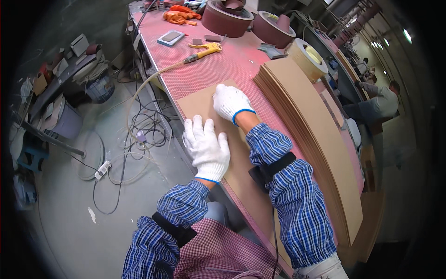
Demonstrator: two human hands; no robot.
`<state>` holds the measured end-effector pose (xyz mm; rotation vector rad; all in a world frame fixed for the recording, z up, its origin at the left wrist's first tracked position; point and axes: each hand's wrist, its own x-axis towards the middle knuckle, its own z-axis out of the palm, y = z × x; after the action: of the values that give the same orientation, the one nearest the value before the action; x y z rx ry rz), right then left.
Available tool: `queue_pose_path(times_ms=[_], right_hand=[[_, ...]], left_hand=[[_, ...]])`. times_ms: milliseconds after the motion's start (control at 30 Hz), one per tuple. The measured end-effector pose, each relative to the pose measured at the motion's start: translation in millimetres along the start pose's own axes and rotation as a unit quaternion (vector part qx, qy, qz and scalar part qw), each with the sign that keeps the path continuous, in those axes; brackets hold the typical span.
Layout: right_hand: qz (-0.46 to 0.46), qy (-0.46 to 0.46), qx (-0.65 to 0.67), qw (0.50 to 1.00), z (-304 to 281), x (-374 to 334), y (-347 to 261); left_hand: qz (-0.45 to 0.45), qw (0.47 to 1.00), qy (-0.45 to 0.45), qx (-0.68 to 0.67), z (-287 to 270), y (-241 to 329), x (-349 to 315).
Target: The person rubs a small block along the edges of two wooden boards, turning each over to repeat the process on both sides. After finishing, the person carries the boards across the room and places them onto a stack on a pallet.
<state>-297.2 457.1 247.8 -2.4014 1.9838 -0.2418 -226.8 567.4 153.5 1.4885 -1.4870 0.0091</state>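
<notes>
A long tan board (197, 103) lies on the pink, textured table cover (172, 58) along the table's left edge. My left hand (206, 148), in a white knit glove, presses flat on the board with its fingers spread. Farther along the same board, my right hand (232, 102), also gloved, is closed in a fist against the surface; whatever it may hold is hidden under the fingers. To the right of both hands stands a neat stack of long, curved tan boards (311, 125).
Beyond the board lies a yellow air blow gun (209, 50), its hose dropping to the cable-strewn floor. Dark red abrasive rolls (225, 21), a wide tape roll (309, 60) and orange gloves (180, 15) sit farther back. Another person (383, 100) is at the right.
</notes>
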Motion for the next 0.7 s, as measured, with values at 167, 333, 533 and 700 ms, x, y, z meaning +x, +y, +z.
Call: queue_pose_path(times_ms=[167, 333, 533, 700], right_hand=[[-0.018, -0.001, -0.014, 1.0, -10, 37, -8], [-0.014, -0.002, -0.001, 1.0, -9, 39, -6], [-0.016, -0.046, -0.015, 0.999, -12, -45, 34], [0.041, -0.061, 0.012, 0.997, -17, -146, 50]], left_hand=[[-0.013, 1.0, -0.021, 0.0, -4, 18, -4], [-0.002, 1.0, -0.003, -0.004, 2, 4, 16], [0.001, 1.0, -0.002, 0.013, 7, -4, 32], [0.013, 0.999, -0.014, 0.027, -2, -25, 64]])
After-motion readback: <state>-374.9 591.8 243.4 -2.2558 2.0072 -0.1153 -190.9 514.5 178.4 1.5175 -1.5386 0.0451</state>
